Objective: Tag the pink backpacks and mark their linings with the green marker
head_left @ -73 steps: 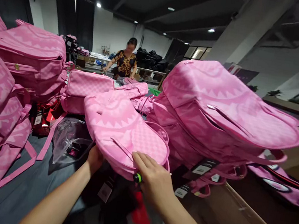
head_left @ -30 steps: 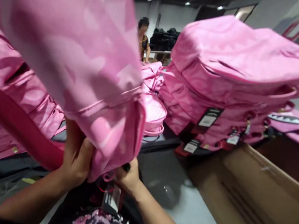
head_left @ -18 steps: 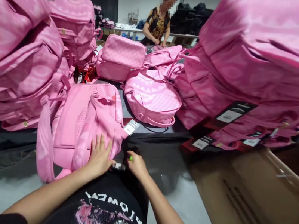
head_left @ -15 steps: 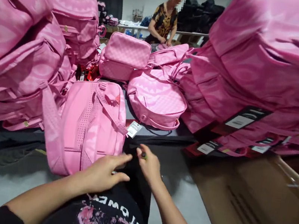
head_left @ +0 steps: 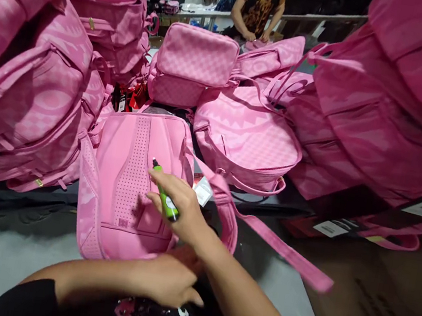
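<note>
A pink backpack lies back panel up before me, its dotted mesh strip in the middle. Over that panel my right hand is closed around a green marker pen, whose black end with a pale tip points up and left. My left hand is below the right forearm, by the backpack's lower edge. Its fingers are blurred and partly hidden. One shoulder strap swings out to the right, its loose end in the air. The other strap hangs along the left side. A white tag lies beside the backpack.
Stacked pink backpacks rise on the left, and more on the right with black tags. A round pink bag and a box-shaped one lie behind. A cardboard box stands at lower right. A person works further back.
My right hand has moved up and left over the back panel with the marker pen. The right strap has swung off the panel to the right. My left hand has moved down and right.
</note>
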Action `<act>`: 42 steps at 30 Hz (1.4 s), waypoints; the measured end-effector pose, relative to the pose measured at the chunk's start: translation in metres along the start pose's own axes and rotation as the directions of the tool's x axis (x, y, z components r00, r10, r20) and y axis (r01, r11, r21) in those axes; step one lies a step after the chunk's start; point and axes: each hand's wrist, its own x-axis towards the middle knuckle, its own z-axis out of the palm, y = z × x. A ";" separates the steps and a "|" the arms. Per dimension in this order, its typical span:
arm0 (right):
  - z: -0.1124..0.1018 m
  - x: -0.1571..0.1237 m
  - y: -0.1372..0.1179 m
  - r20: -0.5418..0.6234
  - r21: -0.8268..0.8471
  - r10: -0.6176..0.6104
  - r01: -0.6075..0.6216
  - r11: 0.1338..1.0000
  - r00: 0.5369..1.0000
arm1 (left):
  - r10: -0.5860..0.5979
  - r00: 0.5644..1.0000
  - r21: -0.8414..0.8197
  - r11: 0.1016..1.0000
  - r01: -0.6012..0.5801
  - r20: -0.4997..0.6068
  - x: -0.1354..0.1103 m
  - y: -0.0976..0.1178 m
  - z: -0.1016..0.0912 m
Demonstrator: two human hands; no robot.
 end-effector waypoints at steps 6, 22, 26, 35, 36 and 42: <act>0.022 -0.057 0.065 -0.352 -0.193 0.196 -0.276 0.942 0.915 | -0.150 0.983 0.085 0.984 0.159 -0.106 0.027 -0.090 -0.095; 0.052 -0.110 0.102 -0.095 -0.629 -0.032 -0.036 0.777 0.995 | 0.201 0.919 0.484 0.800 -0.354 0.339 0.116 -0.170 -0.094; 0.054 -0.114 0.097 -0.061 -0.605 0.026 -0.058 0.794 0.998 | 0.200 0.922 0.511 0.784 -0.354 0.333 0.120 -0.186 -0.098; 0.051 -0.110 0.089 -0.047 -0.582 0.012 -0.037 0.812 0.999 | 0.046 0.994 0.535 0.840 -0.094 0.103 0.126 -0.226 -0.140; 0.049 -0.108 0.087 -0.059 -0.550 0.032 -0.059 0.833 0.998 | 0.013 0.999 0.525 0.850 -0.036 0.047 0.124 -0.224 -0.139; 0.039 -0.087 0.076 -0.311 -0.307 0.157 -0.255 0.917 0.937 | 0.072 0.974 0.533 0.827 -0.178 0.213 0.108 -0.191 -0.130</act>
